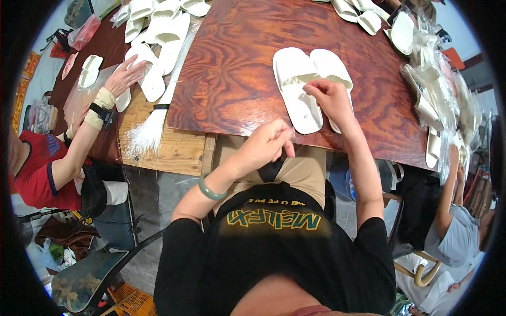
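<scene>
A pair of white slippers lies side by side on the wooden table in front of me, a left slipper (pixel 304 113) and a right slipper (pixel 334 62). My right hand (pixel 335 102) is over the pair, thumb and fingertips pinched together near the straps; anything held there is too small to make out. At the table's near edge, my left hand (pixel 270 143) hangs left of the slippers with its fingers curled in. Its fingertips are slightly blurred, and what they hold, if anything, is hidden.
Left of the table hangs a bundle of thin white strips (pixel 145 136) with a black band. White slippers (pixel 171 39) are piled beyond it, where a co-worker's hand (pixel 125 73) reaches. Plastic-bagged slippers (pixel 427 97) line the right edge, near another person (pixel 457 226).
</scene>
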Demonstrator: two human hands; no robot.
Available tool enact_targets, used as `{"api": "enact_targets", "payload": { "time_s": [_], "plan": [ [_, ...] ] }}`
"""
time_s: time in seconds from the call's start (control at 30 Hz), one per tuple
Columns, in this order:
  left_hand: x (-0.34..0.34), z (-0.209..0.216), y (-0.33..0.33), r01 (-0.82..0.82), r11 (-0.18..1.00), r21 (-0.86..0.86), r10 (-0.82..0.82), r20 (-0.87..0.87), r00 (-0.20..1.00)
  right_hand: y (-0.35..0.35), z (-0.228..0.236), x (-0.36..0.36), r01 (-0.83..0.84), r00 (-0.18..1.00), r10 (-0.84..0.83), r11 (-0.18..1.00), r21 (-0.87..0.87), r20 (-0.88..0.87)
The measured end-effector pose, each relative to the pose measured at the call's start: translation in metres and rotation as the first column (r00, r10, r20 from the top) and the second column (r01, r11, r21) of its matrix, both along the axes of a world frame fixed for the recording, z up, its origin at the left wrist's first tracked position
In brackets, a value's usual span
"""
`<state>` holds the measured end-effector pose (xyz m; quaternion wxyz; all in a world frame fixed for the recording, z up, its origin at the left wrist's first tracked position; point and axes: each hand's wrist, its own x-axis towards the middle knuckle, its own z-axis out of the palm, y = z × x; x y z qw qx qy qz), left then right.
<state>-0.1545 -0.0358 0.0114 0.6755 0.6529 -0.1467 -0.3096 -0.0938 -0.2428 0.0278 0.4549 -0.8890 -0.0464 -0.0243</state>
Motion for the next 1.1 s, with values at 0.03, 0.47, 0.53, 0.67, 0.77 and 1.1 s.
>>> {"api": "enact_targets", "payload": {
  "time_s": [0.03,0.47,0.53,0.67,0.77,1.1],
  "plan": [
    [-0.003,0.001,0.002,0.052,0.999,0.007,-0.052,-0.06,0.997,0.001,-0.002,0.009,-0.035,0.995,0.039,0.999,-0.039,0.094],
    [0.061,-0.002,-0.058,-0.247,0.948,-0.2,0.184,-0.287,0.94,-0.038,0.028,0.025,0.043,0.948,0.026,0.977,-0.208,0.318],
    [0.073,-0.005,-0.067,-0.3,0.938,-0.173,0.245,-0.281,0.928,-0.042,0.027,0.046,0.01,0.923,0.103,0.957,-0.29,0.371],
    [0.084,-0.015,-0.075,-0.356,0.923,-0.146,0.311,-0.262,0.914,-0.033,0.019,0.104,-0.159,0.946,0.257,0.898,-0.41,0.196],
    [0.085,-0.018,-0.077,-0.366,0.923,-0.12,0.328,-0.254,0.91,-0.011,0.013,0.147,-0.327,0.932,0.361,0.832,-0.447,-0.01],
    [0.082,-0.016,-0.076,-0.38,0.914,-0.139,0.338,-0.254,0.906,0.044,-0.015,0.19,-0.459,0.884,0.443,0.758,-0.463,-0.15]
  ]
}}
